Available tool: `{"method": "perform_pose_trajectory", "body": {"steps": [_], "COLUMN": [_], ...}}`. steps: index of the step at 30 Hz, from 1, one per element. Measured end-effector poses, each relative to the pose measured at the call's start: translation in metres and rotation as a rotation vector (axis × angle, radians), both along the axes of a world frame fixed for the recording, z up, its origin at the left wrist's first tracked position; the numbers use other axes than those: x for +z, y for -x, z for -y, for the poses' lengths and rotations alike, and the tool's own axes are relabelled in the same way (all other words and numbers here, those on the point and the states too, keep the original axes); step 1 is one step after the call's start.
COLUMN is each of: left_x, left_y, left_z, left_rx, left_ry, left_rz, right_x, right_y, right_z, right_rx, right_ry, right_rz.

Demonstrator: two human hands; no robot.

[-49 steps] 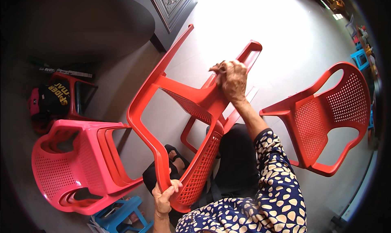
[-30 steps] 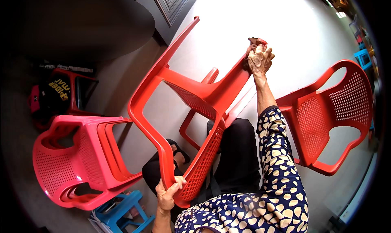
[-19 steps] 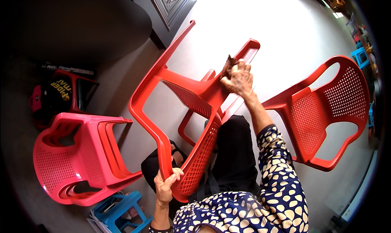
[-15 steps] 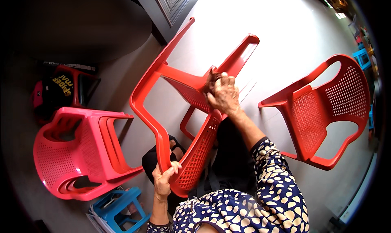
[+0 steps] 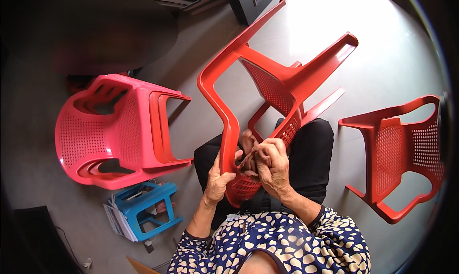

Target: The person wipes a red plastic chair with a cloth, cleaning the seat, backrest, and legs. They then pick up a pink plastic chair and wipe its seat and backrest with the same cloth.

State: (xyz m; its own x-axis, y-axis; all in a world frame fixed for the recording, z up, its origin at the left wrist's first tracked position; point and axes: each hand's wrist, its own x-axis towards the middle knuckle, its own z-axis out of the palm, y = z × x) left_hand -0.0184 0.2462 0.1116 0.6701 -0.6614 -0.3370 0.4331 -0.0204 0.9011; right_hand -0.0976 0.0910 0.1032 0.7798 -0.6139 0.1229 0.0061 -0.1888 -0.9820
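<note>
A red plastic armchair (image 5: 270,85) lies tipped across my lap, its legs pointing away to the upper right and its perforated backrest close to my body. My left hand (image 5: 219,180) is wrapped round the chair's armrest near the top of the backrest. In my right hand (image 5: 273,166) is a bunched brown cloth (image 5: 250,160), pressed against the backrest's latticed surface. The fingers are curled into the cloth, and part of the lattice is hidden behind it.
To the left stands a stack of pink and red armchairs (image 5: 129,125). A blue stool (image 5: 148,204) with papers beside it is just below the stack. Another red armchair (image 5: 387,154) is on the right. A dark door (image 5: 248,1) shows at the top, a dark round surface at upper left.
My right hand with the cloth has moved from the seat's edge down to the backrest, near my left hand. My left hand keeps its hold. The whole view has shifted.
</note>
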Motion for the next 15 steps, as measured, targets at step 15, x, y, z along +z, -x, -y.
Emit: {"method": "perform_pose_trajectory", "body": {"steps": [15], "left_x": [0.006], "left_y": [0.000], "left_z": [0.005], "left_rx": [-0.045], "left_ry": [-0.053], "left_rz": [-0.028], "right_x": [-0.042], "right_y": [-0.103], "right_z": [0.041], "right_rx": [0.281], "right_ry": [0.136], "right_rz": [-0.012]}}
